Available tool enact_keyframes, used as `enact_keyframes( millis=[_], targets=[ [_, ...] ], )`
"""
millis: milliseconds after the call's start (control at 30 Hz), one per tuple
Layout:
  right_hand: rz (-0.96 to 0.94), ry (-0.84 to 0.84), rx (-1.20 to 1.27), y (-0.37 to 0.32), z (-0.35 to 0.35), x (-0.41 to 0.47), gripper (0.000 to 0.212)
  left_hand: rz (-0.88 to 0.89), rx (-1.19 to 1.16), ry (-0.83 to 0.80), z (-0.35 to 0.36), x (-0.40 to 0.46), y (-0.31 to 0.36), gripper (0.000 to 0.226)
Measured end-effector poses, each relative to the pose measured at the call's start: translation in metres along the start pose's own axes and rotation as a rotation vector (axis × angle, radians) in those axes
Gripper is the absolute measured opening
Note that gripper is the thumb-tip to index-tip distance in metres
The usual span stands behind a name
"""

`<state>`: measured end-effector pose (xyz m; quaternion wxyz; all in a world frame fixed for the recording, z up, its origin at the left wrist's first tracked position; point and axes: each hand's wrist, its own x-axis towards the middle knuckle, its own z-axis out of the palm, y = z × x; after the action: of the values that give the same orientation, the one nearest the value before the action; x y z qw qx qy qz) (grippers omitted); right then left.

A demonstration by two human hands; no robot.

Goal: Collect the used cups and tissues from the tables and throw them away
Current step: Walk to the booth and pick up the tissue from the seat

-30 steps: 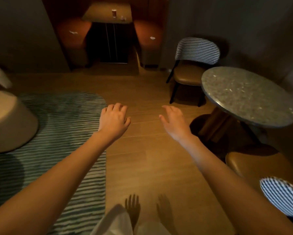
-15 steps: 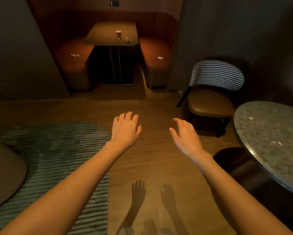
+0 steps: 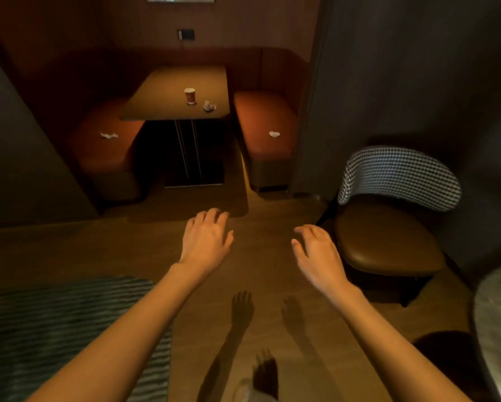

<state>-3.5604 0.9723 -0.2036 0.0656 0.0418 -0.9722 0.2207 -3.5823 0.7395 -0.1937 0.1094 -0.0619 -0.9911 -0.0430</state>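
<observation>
A red paper cup [image 3: 190,96] with a white rim stands on the wooden booth table [image 3: 162,94] ahead, with a crumpled white tissue [image 3: 209,106] just to its right. Another tissue [image 3: 109,135] lies on the left orange bench [image 3: 107,152], and a third tissue [image 3: 274,134] lies on the right orange bench [image 3: 265,123]. My left hand [image 3: 205,239] and my right hand [image 3: 317,253] are stretched out in front of me over the wooden floor, fingers relaxed and holding nothing, well short of the booth.
A chair [image 3: 388,236] with a houndstooth back and brown seat stands at the right, beside a dark curtain. The edge of a round stone table [image 3: 499,323] shows at the far right. A striped green rug [image 3: 55,329] covers the floor at the lower left.
The view has advanced towards the booth, so the cup, tissues and benches look larger and nearer. The round stone table has slid off to the right edge. Both hands stay open and held out.
</observation>
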Motion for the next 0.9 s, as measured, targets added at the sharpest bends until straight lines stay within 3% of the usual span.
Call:
enact_keyframes(
  millis=[300, 567, 733, 900],
  targets=[
    [-0.076, -0.101, 0.002, 0.006, 0.041, 0.231, 0.041, -0.093, 0.002, -0.043, 0.041, 0.193, -0.054, 0.049],
    [-0.036, -0.118, -0.015, 0.013, 0.085, 0.444, 0.041, -0.074, -0.074, -0.024, 0.106, 0.394, -0.110, 0.049],
    [-0.012, -0.065, 0.009, 0.019, 0.102, 0.549, 0.038, -0.004, -0.077, -0.085, 0.133, 0.509, -0.134, 0.048],
    [0.040, -0.131, -0.020, 0.042, 0.132, 0.648, 0.039, 0.002, -0.071, -0.145, 0.177, 0.610, -0.151, 0.047]
  ],
)
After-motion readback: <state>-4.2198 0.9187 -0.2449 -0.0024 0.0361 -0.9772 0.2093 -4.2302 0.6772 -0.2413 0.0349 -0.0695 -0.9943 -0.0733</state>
